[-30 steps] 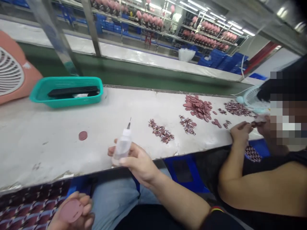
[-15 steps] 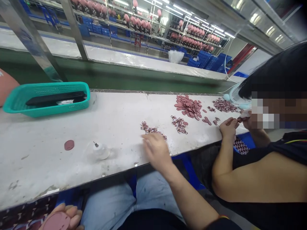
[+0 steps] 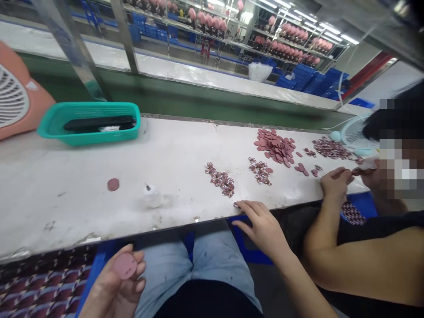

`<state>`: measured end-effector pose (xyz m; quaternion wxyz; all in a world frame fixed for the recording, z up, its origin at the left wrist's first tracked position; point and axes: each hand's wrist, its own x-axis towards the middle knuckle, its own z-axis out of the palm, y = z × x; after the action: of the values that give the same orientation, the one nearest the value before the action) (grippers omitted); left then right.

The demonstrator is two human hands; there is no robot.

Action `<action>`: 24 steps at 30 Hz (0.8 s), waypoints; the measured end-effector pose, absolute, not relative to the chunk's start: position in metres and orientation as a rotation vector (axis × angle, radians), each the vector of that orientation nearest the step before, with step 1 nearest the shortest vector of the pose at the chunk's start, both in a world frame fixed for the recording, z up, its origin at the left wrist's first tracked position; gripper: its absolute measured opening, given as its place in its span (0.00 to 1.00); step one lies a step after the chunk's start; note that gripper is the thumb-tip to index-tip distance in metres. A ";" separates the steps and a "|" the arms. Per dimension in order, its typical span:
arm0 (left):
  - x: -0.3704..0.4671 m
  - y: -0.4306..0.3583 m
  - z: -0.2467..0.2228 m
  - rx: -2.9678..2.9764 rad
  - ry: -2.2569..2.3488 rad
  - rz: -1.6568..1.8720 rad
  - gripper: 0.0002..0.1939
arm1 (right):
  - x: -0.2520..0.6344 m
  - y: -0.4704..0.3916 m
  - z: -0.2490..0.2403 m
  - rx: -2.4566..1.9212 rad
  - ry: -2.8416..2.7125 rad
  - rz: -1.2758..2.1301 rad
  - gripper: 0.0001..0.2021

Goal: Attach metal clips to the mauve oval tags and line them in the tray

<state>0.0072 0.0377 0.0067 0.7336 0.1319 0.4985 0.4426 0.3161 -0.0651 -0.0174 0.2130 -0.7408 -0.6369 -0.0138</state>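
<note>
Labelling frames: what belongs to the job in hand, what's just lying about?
Job: pink disc in left hand; small part at right hand; parts heap; likely needle-tipped bottle and loose disc.
Probably lying about: teal basket; orange fan.

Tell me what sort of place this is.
Likely a factory assembly floor: there's a long white workbench, a pile of pink discs on it, and rows of pink items beyond.

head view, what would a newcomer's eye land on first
The bright teal basket probably stands out first, at the back left of the table beside the orange fan. Next comes the heap of pink discs, right of centre near the table's back edge. At lower left, the left hand holds a pink disc.
</note>
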 end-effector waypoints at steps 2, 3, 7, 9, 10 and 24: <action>0.010 0.033 0.008 0.278 1.079 0.973 0.27 | 0.314 -0.073 -0.022 -2.005 -1.759 -0.047 0.13; 0.011 0.032 0.009 0.272 1.074 0.969 0.27 | 0.312 -0.075 -0.023 -1.979 -1.746 -0.054 0.13; 0.016 0.024 0.021 0.276 1.087 0.923 0.26 | 0.289 -0.072 -0.010 -1.850 -1.575 0.077 0.10; 0.018 0.020 0.030 0.300 1.064 0.866 0.25 | 0.267 -0.062 0.006 -1.669 -1.393 0.387 0.08; 0.019 0.018 0.034 0.313 1.044 0.834 0.24 | 0.254 -0.056 0.014 -1.553 -1.313 0.565 0.07; 0.002 0.011 0.025 0.472 0.737 0.698 0.20 | 0.188 -0.015 0.066 -1.273 -1.629 0.949 0.07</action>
<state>0.0017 0.0113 0.0254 0.8473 0.2238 0.3497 0.3312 0.1875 -0.0152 0.0660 0.4202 -0.5077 -0.6499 0.3785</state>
